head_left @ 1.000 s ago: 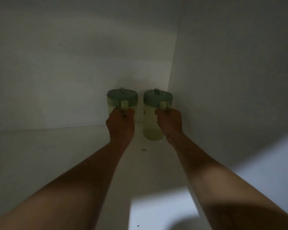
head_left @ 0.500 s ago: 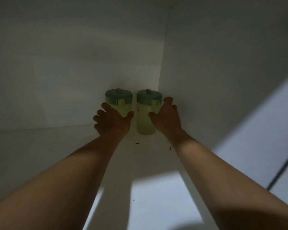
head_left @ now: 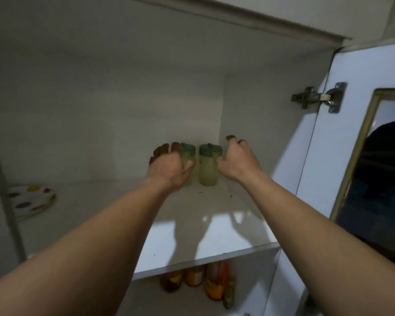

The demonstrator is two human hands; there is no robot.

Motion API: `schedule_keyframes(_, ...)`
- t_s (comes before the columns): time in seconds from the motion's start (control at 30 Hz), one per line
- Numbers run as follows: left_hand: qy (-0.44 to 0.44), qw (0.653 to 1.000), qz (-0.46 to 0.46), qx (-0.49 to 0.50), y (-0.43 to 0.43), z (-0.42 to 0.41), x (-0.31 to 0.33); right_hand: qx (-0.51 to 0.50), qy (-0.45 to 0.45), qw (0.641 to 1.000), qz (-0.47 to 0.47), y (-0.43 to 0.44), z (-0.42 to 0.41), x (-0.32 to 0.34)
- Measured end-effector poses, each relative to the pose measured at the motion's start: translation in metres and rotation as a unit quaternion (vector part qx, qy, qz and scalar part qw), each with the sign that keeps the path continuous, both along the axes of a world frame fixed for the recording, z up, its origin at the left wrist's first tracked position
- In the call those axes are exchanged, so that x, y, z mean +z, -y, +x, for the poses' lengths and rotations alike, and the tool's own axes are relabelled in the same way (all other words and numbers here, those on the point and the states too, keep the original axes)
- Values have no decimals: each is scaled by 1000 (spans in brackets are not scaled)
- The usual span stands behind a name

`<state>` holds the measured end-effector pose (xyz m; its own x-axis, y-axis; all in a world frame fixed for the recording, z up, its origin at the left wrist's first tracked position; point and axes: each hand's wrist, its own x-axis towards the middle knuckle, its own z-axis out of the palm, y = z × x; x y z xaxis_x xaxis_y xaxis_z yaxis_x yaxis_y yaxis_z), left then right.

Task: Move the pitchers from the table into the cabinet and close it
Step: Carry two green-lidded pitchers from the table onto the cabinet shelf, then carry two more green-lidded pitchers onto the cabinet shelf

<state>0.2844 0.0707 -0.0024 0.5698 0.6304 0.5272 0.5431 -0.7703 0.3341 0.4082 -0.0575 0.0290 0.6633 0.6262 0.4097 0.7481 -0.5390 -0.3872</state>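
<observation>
While upright at the shelf's [head_left: 214, 226] back corner, 2 pitchers [head_left: 207, 166] between empty, spread-fingered left hand [head_left: 169, 166] and right hand [head_left: 238, 159].

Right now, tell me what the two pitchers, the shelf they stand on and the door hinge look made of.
Pitchers: likely translucent plastic, pale yellow-green bodies with matte green lids; light passes dully through the walls. Shelf: probably white laminated board, smooth with a soft sheen and a raw grey front edge. Hinge: metal, silvery and glinting.
</observation>
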Motion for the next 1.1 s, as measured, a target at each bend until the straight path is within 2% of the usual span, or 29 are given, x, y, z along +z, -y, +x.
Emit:
schedule_keyframes(0.3, -47, 995, 77, 31, 53, -119, 43, 40, 58, 997, 9, 54, -110, 51)
schedule_keyframes(0.5, -59, 985, 121, 112, 98, -209, 52, 101, 84, 991, 4, 80, -178, 54)
schedule_keyframes(0.77, -86, 964, 61, 244, 167, -355, 35, 233, 87, 968, -24, 103, -295, 37)
schedule_keyframes(0.93, -91, 937, 29, 335, 203, -458, 20, 322, 74, 944, -23, 105, -387, 26)
schedule_keyframes(1.1, -90, 895, -7, 436, 240, -564, -5, 419, 57, 906, -27, 106, -492, 8)
